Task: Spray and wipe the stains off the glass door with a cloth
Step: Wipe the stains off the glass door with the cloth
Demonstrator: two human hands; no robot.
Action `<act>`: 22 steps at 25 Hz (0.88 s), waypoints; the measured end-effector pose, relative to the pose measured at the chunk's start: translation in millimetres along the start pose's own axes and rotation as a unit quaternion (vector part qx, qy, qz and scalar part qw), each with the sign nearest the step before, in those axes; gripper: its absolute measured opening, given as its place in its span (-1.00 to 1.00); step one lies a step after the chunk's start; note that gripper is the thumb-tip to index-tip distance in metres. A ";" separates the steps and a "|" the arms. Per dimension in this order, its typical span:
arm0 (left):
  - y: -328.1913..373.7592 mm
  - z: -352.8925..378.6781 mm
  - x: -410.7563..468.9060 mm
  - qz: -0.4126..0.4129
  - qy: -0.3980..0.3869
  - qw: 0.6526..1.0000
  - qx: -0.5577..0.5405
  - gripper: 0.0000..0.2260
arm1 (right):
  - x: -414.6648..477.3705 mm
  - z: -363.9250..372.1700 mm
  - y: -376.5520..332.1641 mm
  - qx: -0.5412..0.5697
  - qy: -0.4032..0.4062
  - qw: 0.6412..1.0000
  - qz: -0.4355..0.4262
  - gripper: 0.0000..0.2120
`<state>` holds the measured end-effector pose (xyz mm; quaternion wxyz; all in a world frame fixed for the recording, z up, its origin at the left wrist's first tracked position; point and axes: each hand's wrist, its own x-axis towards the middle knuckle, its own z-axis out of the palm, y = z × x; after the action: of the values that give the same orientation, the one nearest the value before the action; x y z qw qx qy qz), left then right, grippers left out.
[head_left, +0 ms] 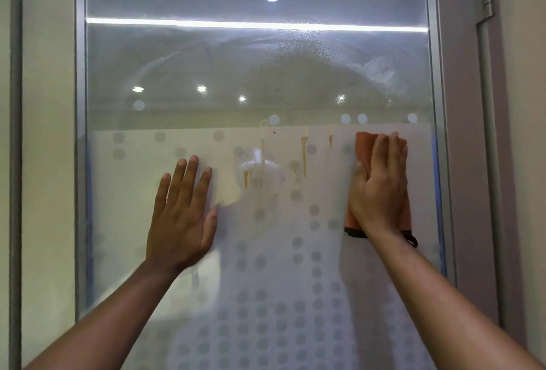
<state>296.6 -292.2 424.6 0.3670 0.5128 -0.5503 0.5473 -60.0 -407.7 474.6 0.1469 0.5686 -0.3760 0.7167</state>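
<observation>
Two bare forearms enter from the bottom edge, elbows cut off. The glass door fills the view, its lower part frosted and dotted. The left hand lies flat on it, fingers spread. The right hand presses an orange cloth, mostly hidden, near the right frame. Amber stains drip between the hands.
</observation>
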 end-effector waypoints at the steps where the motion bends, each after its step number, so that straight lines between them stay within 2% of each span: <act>1: 0.2 0.9 -0.6 0.000 0.000 1.000 0.000 -0.34 | -5.4 3.5 -6.4 0.002 0.001 1.000 -0.015 -0.39; 3: 0.0 2.3 -1.6 0.001 0.000 1.000 0.000 -0.34 | -26.5 11.4 -19.2 -0.004 -0.022 0.994 -0.103 -0.41; 5: -0.1 2.0 -1.6 0.002 -0.003 1.000 0.000 -0.33 | -56.7 16.9 -27.6 -0.005 -0.069 0.974 -0.216 -0.42; 8: -1.3 0.5 -1.6 0.004 -0.005 1.000 0.001 -0.33 | -91.4 14.6 -21.5 -0.026 -0.130 0.915 -0.381 -0.43; 10: -1.0 -0.5 -1.4 0.005 -0.007 1.000 0.002 -0.33 | -83.2 6.3 -9.4 -0.054 -0.149 0.883 -0.441 -0.42; 12: -2.7 -0.9 -0.8 0.005 -0.007 1.000 0.003 -0.33 | -59.4 -0.9 -0.2 -0.071 -0.148 0.890 -0.426 -0.40; 16: -1.1 -1.8 0.1 0.004 -0.013 1.000 0.008 -0.34 | 1.7 -13.9 4.2 -0.044 -0.128 0.960 -0.247 -0.29; 19: 0.1 -3.8 0.3 0.001 -0.017 1.000 0.008 -0.33 | 49.8 -17.9 -3.0 -0.013 -0.088 0.989 -0.118 -0.37; 22: 1.2 -2.7 -1.3 0.000 -0.015 1.000 0.009 -0.33 | 80.6 -12.5 -20.6 0.014 -0.056 0.997 -0.044 -0.45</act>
<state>295.3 -289.5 423.4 0.3540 0.5244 -0.5511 0.5440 -80.7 -402.5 556.0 0.1494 0.6257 -0.3485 0.6817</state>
